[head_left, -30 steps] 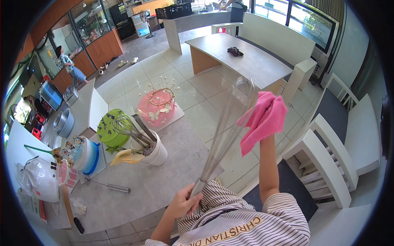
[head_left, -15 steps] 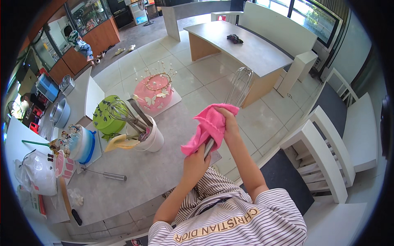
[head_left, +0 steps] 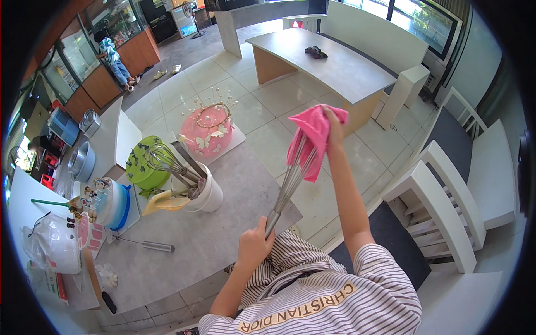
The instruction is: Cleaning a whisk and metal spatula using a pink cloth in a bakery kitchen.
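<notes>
A long wire whisk [head_left: 291, 185] slants up and away from me beyond the table's right edge. My left hand [head_left: 254, 245] is closed round the lower end of its metal handle. At the far end my right hand [head_left: 335, 127] grips a pink cloth [head_left: 312, 131], which is draped over the whisk's wire loops and hides their tips. To the left, a white bucket [head_left: 209, 192] holds another whisk [head_left: 163, 159], several metal tools and a yellowish spatula or glove-like piece. A thin tool with a metal handle [head_left: 158, 246] lies flat on the grey table [head_left: 206, 240].
Behind the bucket stand a green cake [head_left: 146, 164] and a pink cake [head_left: 205, 131] with a beaded crown; a blue-and-white cake [head_left: 110, 204] is left. A black-handled knife [head_left: 108, 301] lies near the front edge. White chairs [head_left: 430, 206] flank my right. Another person [head_left: 114, 61] is far off.
My right hand and the cloth have moved up the whisk, from the handle area to the wire loops. The left hand has shifted slightly down. The distant person has straightened up.
</notes>
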Available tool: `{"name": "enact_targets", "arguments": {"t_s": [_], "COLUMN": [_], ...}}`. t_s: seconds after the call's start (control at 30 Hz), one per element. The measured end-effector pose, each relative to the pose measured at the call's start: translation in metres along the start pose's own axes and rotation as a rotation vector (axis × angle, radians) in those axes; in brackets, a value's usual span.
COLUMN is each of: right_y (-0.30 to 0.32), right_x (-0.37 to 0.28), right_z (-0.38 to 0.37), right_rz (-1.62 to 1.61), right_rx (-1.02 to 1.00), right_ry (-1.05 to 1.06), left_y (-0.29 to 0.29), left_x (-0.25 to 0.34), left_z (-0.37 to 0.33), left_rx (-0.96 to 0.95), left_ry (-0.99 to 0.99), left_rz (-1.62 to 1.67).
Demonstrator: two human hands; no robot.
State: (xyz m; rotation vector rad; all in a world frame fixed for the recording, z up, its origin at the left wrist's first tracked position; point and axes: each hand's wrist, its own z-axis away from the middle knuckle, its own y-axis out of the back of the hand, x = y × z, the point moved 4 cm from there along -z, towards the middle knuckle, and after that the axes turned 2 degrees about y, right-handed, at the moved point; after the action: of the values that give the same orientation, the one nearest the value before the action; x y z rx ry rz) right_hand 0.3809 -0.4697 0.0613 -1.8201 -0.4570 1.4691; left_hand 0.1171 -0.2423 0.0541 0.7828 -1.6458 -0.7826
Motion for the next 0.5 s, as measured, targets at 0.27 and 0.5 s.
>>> {"name": "enact_targets", "arguments": {"t_s": [0.27,0.5], "right_y": [-0.013,-0.007], "right_x": [-0.068,-0.079], "right_z": [-0.014,0.026], "right_rz": [1.302,-0.315], "right_rx": [0.04,-0.27], "right_ry": [0.688,0.008], "left_y": [0.0,-0.001], "left_x": [-0.014,-0.032], "left_z": [0.02,0.014], "left_rx": [-0.052,-0.142], "left_ry": [0.104,0.235], "left_rz": [0.267,0.638]}}
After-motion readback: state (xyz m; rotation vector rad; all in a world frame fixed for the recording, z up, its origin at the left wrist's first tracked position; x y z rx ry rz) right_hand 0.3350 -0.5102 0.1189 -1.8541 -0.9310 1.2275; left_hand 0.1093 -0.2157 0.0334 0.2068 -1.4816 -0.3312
